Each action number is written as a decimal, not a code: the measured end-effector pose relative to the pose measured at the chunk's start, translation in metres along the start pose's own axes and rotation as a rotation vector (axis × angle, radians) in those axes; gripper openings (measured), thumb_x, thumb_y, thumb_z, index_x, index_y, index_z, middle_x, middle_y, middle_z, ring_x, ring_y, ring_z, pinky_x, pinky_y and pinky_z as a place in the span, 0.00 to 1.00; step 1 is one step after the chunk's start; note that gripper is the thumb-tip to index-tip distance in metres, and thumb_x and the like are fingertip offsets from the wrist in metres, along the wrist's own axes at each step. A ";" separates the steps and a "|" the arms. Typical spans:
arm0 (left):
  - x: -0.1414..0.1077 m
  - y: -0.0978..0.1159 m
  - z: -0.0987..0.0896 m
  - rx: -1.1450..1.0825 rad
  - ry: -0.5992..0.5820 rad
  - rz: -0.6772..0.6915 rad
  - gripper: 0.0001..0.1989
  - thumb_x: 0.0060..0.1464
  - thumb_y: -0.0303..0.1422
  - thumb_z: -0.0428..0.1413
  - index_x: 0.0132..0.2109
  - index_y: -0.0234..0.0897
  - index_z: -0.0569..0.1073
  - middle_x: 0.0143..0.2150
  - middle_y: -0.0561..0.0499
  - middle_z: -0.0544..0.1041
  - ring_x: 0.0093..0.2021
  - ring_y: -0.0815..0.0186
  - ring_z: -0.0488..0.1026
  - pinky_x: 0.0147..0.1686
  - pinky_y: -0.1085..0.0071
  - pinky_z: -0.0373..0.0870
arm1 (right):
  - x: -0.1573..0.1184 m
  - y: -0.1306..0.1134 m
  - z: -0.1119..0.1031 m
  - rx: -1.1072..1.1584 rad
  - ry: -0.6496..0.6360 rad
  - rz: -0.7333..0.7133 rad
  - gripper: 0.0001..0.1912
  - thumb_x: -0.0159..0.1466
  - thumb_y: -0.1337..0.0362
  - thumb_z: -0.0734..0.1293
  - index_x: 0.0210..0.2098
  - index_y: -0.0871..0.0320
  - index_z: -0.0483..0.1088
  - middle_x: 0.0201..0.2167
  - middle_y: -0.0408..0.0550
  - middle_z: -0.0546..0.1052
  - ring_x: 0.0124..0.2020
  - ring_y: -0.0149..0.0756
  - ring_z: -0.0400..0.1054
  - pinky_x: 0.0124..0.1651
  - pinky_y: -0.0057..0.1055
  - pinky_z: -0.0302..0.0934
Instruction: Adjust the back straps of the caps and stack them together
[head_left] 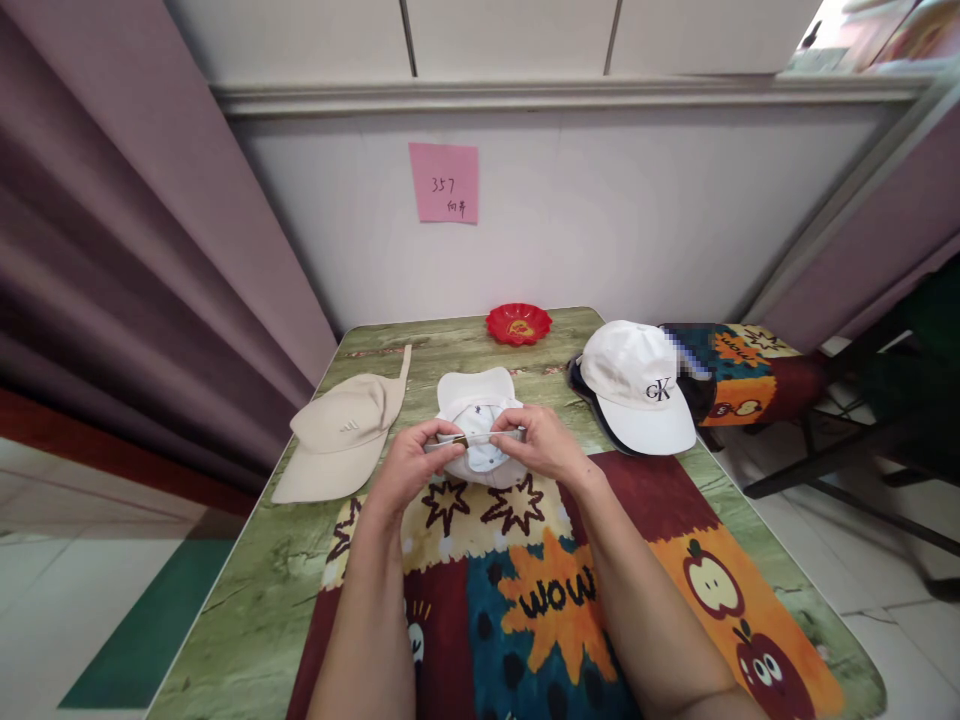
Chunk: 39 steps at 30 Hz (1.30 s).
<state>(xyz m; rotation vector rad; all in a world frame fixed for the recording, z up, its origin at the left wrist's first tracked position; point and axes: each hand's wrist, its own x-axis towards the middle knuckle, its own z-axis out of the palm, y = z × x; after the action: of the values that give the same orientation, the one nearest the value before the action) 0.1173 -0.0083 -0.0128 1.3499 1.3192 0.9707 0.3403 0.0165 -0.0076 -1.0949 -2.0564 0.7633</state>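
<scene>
A white baseball cap [475,390] lies upside down at the middle of the table, its brim pointing away from me and its inside showing. My left hand [420,455] pinches the cap's back strap on the left, close to a small brownish buckle. On the right side, my right hand [541,440] has the same strap between thumb and fingers. The strap stretches between both hands above the cap's opening. To the left lies a beige cap [341,430] with its strap end sticking up. White and dark caps [637,385] sit stacked to the right.
A red scalloped dish [518,324] stands at the table's back edge. A colourful patterned cloth [540,610] covers the front of the green table [247,570]. A pink note [444,184] hangs on the wall. Beyond the right edge is a stool with similar cloth [739,370].
</scene>
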 end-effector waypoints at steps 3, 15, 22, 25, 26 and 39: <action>0.000 0.000 0.000 -0.008 0.001 -0.005 0.16 0.42 0.38 0.66 0.38 0.34 0.76 0.21 0.58 0.67 0.20 0.73 0.61 0.21 0.77 0.58 | 0.000 0.000 0.000 -0.004 0.006 0.003 0.04 0.60 0.65 0.69 0.31 0.56 0.78 0.28 0.42 0.79 0.30 0.31 0.67 0.39 0.27 0.54; 0.002 -0.005 -0.001 0.012 0.019 0.018 0.15 0.43 0.37 0.66 0.38 0.34 0.77 0.21 0.57 0.68 0.20 0.73 0.63 0.21 0.76 0.60 | 0.000 -0.002 0.000 -0.017 0.013 -0.007 0.04 0.60 0.66 0.69 0.30 0.57 0.78 0.27 0.42 0.78 0.27 0.30 0.65 0.38 0.27 0.54; 0.003 -0.007 -0.001 0.019 0.032 0.021 0.14 0.43 0.37 0.66 0.36 0.34 0.78 0.22 0.56 0.70 0.20 0.72 0.65 0.22 0.76 0.62 | 0.000 -0.002 0.000 -0.014 0.008 0.004 0.05 0.60 0.65 0.69 0.30 0.57 0.78 0.27 0.42 0.78 0.27 0.30 0.65 0.37 0.27 0.54; 0.003 -0.007 -0.002 0.029 0.028 0.018 0.14 0.44 0.37 0.66 0.36 0.33 0.77 0.22 0.55 0.71 0.20 0.72 0.65 0.22 0.75 0.63 | 0.000 -0.003 -0.001 -0.020 0.006 0.006 0.04 0.60 0.66 0.69 0.30 0.57 0.78 0.26 0.42 0.78 0.27 0.29 0.64 0.37 0.27 0.54; 0.003 -0.007 -0.002 0.031 0.025 0.019 0.14 0.44 0.37 0.66 0.37 0.33 0.77 0.22 0.55 0.71 0.21 0.71 0.65 0.22 0.75 0.63 | 0.000 -0.003 -0.001 -0.020 0.004 0.006 0.04 0.60 0.66 0.69 0.30 0.57 0.78 0.26 0.42 0.77 0.26 0.29 0.64 0.38 0.27 0.54; 0.003 -0.010 -0.005 0.070 0.025 0.078 0.14 0.47 0.39 0.64 0.39 0.36 0.76 0.22 0.57 0.69 0.22 0.70 0.66 0.24 0.75 0.63 | -0.005 0.010 -0.016 0.054 -0.072 0.086 0.08 0.61 0.60 0.69 0.34 0.57 0.79 0.31 0.44 0.81 0.32 0.34 0.70 0.37 0.27 0.56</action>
<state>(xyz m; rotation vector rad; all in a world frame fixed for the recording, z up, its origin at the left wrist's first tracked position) 0.1101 -0.0049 -0.0220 1.4565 1.3387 1.0049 0.3599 0.0203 -0.0070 -1.1466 -2.0469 0.9078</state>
